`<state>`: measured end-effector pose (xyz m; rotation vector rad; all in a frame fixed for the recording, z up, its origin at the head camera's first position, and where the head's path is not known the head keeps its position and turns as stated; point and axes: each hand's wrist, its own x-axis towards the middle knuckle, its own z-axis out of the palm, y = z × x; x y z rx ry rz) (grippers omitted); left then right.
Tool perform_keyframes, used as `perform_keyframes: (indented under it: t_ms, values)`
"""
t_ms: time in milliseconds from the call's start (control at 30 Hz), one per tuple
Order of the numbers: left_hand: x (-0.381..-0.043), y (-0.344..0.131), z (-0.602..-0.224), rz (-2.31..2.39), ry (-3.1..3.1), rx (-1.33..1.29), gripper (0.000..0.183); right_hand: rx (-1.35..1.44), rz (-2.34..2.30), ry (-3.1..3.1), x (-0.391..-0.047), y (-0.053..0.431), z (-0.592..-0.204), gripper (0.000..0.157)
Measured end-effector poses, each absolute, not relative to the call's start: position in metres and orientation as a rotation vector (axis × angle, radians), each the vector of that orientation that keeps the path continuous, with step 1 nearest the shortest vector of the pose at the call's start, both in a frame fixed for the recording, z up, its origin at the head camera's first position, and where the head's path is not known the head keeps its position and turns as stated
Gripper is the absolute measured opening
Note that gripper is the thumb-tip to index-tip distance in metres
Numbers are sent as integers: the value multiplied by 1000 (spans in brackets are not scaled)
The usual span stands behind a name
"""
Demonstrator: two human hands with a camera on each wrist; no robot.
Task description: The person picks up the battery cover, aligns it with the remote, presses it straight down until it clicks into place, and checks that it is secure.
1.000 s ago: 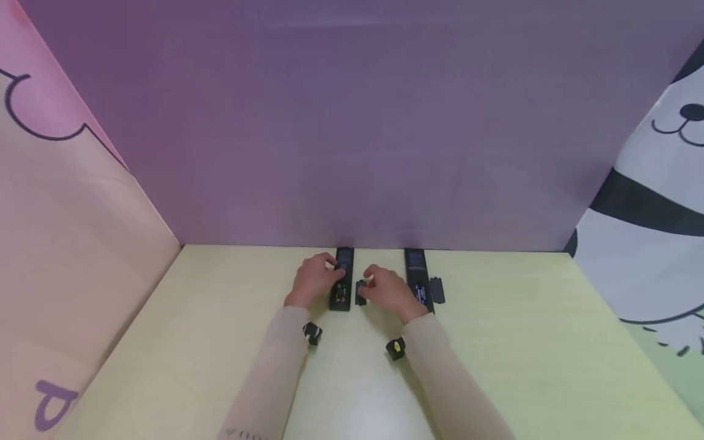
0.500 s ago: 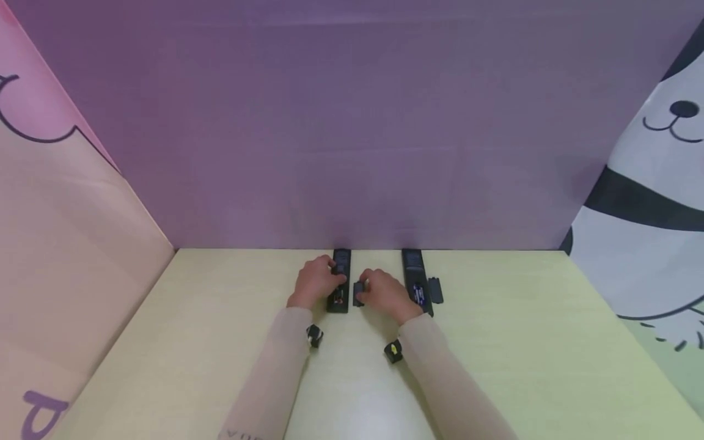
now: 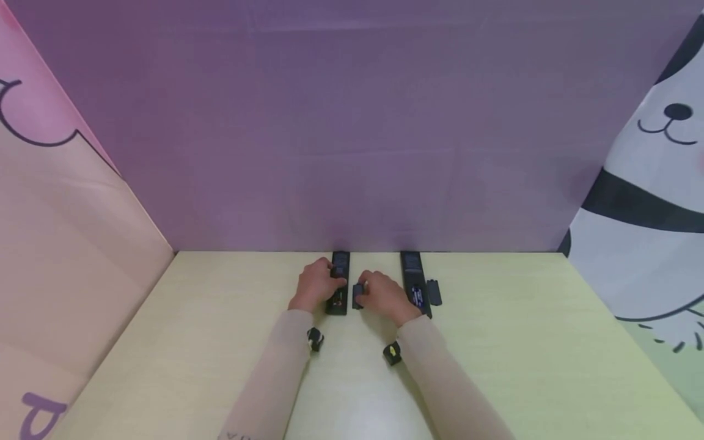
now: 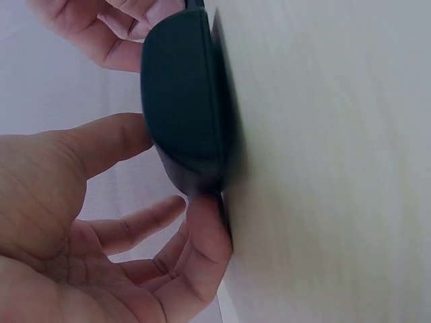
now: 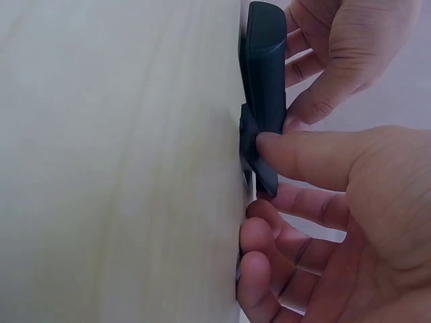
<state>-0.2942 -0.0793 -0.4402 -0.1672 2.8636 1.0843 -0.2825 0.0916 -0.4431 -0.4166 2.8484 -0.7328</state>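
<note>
In the head view a black remote control [image 3: 340,260] lies with its back up near the wall, its battery compartment uncovered. My left hand [image 3: 315,286] grips it, thumb over its back and fingers at the left side. The left wrist view shows the rounded near end of this remote control [image 4: 180,94] between thumb and fingers. To its right, my right hand [image 3: 384,295] pinches a small dark battery cover [image 3: 357,296]. In the right wrist view the battery cover [image 5: 249,138] is tilted beside the remote control, the thumb on its face and a fingertip at its far end.
Right of my right hand lies a second black remote control [image 3: 411,267], its compartment open with batteries [image 3: 418,296] inside. Another battery cover [image 3: 434,292] rests beside it on the pale table [image 3: 495,354]. A purple wall [image 3: 352,122] stands right behind the remote controls.
My right fingers have closed around the near battery cover, the thumb settling on it. The left thumb has slid slightly nearer along the remote control. The head view has shifted slightly.
</note>
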Motion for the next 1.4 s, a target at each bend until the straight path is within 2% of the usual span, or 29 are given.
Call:
perform_keyframes:
  t_ms: [533, 933, 1400]
  values:
    - [-292, -84, -451, 1244, 2798, -229, 61, -427, -824, 2863, -281, 91, -448, 27]
    - [-290, -88, -452, 1305, 2741, -264, 38, -398, -846, 2903, -278, 88, -449, 22]
    - [-296, -90, -448, 1397, 2695, -298, 34, -376, -867, 2906, -278, 92, -440, 20]
